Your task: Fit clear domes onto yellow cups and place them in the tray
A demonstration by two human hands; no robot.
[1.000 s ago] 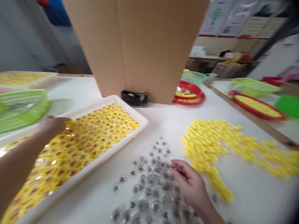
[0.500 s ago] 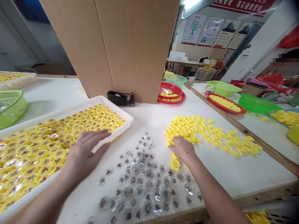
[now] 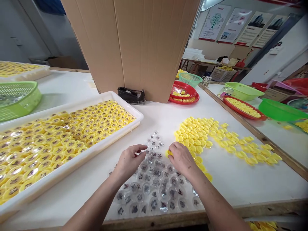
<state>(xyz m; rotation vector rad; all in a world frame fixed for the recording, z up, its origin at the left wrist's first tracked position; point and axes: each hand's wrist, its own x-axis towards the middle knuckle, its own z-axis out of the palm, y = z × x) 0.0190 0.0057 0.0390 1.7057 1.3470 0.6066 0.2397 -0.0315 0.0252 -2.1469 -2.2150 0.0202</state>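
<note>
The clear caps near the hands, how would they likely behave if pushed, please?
The clear caps look small and see-through, so they are probably light. Their shiny highlights suggest a smooth, perhaps slippery surface. Lying low on the white table, they would likely slide rather than tip.

The clear discs (image 3: pixel 146 188) look glossy plastic, the yellow caps (image 3: pixel 191 141) smooth plastic, the upright board (image 3: pixel 149 48) matt cardboard.

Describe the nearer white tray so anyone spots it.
Find the cardboard panel, then the black tape dispenser at its foot. Just left lies the white tray, full of yellow pieces. Unlike the farther tray, it lies in front of the leftmost green basket.
</note>
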